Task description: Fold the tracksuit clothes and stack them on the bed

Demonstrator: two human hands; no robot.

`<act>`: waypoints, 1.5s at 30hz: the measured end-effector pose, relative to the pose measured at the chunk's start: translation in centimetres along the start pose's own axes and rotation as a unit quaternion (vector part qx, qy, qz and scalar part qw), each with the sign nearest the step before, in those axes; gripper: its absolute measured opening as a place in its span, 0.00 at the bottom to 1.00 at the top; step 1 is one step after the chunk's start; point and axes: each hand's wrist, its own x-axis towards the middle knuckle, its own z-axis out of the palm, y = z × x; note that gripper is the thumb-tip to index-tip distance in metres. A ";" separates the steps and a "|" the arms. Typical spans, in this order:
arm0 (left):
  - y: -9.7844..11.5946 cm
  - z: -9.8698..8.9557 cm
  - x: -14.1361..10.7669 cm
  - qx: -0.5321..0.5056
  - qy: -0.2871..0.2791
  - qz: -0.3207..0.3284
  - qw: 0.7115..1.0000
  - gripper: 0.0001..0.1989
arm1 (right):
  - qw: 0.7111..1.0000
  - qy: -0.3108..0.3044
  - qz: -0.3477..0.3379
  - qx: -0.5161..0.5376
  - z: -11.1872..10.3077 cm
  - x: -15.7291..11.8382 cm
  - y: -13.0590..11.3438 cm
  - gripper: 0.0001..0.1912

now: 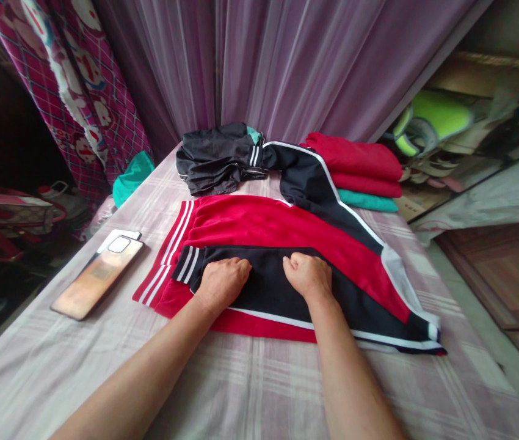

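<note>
Two bare forearms reach across a table (pixel 278 397) spread with a pale plaid cloth, its near stretch bare below a red, black and white jacket (pixel 250 223). The left hand (pixel 223 282) and the right hand (pixel 309 275), well apart, rest knuckles up on the jacket's near sleeve (pixel 266 278), each curled into a closed fist; with the fingertips tucked from sight, it cannot be told whether they pinch the fabric. The sleeve lies folded across the red body, its white-striped cuff (pixel 187 266) beside the left hand and over the jacket's ribbed hem (pixel 166 253), which points to the left. White piping runs along the sleeve's near edge toward the right end of the garment. Left of the hem, a gold-toned phone (pixel 99 281) lies on the table, partly over another flat item (pixel 126 234) with a white end. Beyond the body, the black far sleeve (pixel 317 183) bends away toward a heap of dark clothing (pixel 216 160). To its right sit folded red garments (pixel 355 160), stacked on a folded teal one (pixel 372 200). A teal bundle (pixel 134 177) stands at the far left edge, near a patterned magenta curtain (pixel 117 122), while purple drapes (pixel 264 67) hang behind the clothes.
</note>
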 end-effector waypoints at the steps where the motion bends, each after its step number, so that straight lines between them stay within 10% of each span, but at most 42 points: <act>1: 0.0 0.0 0.0 -0.004 0.006 0.000 1.000 0.15 | 1.000 0.000 0.001 -0.001 0.0 0.0 0.0 0.17; 15: -0.2 0.2 0.1 0.017 0.006 0.004 1.000 0.20 | 0.999 0.025 0.004 0.021 0.4 -0.1 0.0 0.19; 24: -0.7 0.5 -0.2 -0.018 0.204 0.024 0.979 0.11 | 0.965 0.230 -0.055 0.113 1.1 0.2 0.2 0.06; 45: -0.9 0.9 -0.3 0.017 0.297 0.086 0.951 0.21 | 0.954 0.290 -0.039 0.071 2.1 0.2 0.5 0.19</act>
